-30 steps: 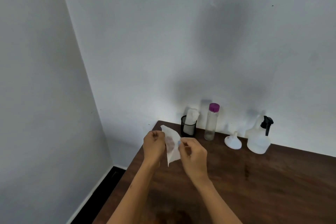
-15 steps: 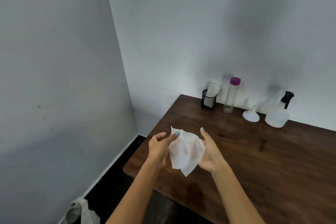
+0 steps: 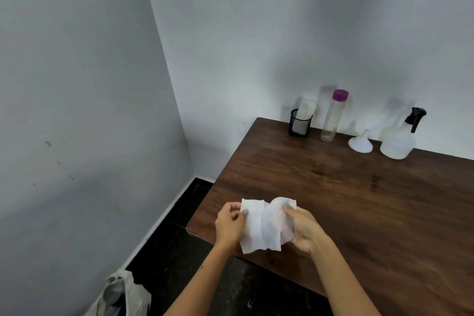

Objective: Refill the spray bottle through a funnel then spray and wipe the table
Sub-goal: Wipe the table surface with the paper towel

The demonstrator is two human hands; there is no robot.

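A white wipe (image 3: pixel 264 226) is stretched between both hands above the near left corner of the dark wooden table (image 3: pixel 359 200). My left hand (image 3: pixel 229 224) pinches its left edge and my right hand (image 3: pixel 304 228) holds its right side with the thumb on top. Against the back wall stand a translucent spray bottle (image 3: pixel 397 142) with a black trigger, a white funnel (image 3: pixel 360 142) resting mouth down, and a clear bottle (image 3: pixel 333 115) with a purple cap.
A black mesh cup (image 3: pixel 299 124) holding white wipes sits at the table's far left corner. Grey walls close in behind and to the left. On the dark floor lies a pale cloth bag (image 3: pixel 120 295).
The wipe has been spread wider between my hands and lowered toward the table's near corner. The view has tipped down and shifted left, showing more floor and the bag.
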